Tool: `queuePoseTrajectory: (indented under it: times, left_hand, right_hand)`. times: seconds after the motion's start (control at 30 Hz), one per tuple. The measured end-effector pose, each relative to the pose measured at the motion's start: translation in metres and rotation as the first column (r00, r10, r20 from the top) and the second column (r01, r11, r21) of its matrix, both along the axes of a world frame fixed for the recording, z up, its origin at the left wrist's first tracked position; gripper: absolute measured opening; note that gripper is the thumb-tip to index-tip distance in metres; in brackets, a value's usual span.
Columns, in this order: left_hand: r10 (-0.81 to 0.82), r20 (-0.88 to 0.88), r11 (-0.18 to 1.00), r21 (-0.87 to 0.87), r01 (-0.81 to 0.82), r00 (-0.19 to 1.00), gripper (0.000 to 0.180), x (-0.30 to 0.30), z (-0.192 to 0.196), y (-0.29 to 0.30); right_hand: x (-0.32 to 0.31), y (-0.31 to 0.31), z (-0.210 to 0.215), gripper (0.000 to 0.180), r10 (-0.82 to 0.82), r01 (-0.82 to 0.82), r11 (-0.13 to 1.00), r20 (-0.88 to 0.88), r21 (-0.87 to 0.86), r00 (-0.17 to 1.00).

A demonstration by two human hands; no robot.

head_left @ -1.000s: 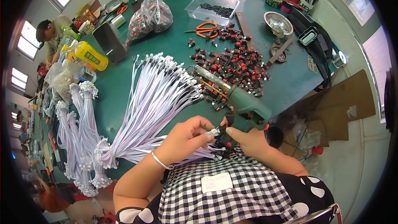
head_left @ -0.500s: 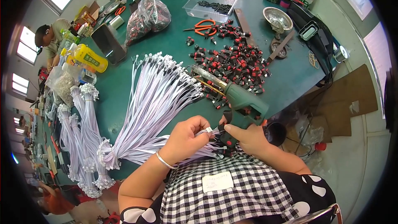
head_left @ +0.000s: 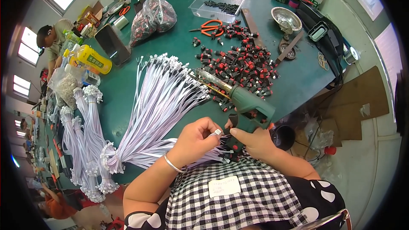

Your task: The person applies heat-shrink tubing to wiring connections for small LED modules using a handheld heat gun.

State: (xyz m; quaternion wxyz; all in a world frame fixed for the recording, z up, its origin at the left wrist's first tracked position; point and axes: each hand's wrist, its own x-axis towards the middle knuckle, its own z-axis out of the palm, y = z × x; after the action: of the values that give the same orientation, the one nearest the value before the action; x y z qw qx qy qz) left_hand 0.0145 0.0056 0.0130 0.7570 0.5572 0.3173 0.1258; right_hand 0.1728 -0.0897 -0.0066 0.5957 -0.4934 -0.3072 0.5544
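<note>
Connector: a small white plug on a wire end, at the near table edge, between both hands.
Left hand: fingers closed, pinching the white plug.
Right hand: fingertips pinched on a small dark part, touching the plug.
Wires: white cable bundle fanning far-left from the hands.
Glue gun: green glue gun just beyond the right hand.
Switches: red-and-black pile farther right.
Table: green table.
</note>
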Motion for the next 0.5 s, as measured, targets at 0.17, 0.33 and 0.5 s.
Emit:
queuePoseTrajectory:
  times: [0.17,0.33,0.5]
  left_hand:
    - [0.013,0.028,0.999,0.042,-0.014,1.0,0.008,0.002,-0.004,0.0]
    - [0.132,0.071,0.991,-0.01,-0.131,0.989,0.008,0.004,-0.007,0.0]
    - [0.276,0.099,0.96,-0.071,-0.27,0.956,0.009,0.002,-0.01,0.002]
  right_hand:
    - [0.002,0.001,0.003,0.032,0.027,-0.027,1.0,0.068,-0.008,0.997]
    - [0.006,-0.007,-0.013,0.026,-0.123,0.107,0.992,0.267,0.073,0.956]
    - [0.03,-0.045,-0.019,0.037,-0.25,0.178,0.968,0.629,0.176,0.736]
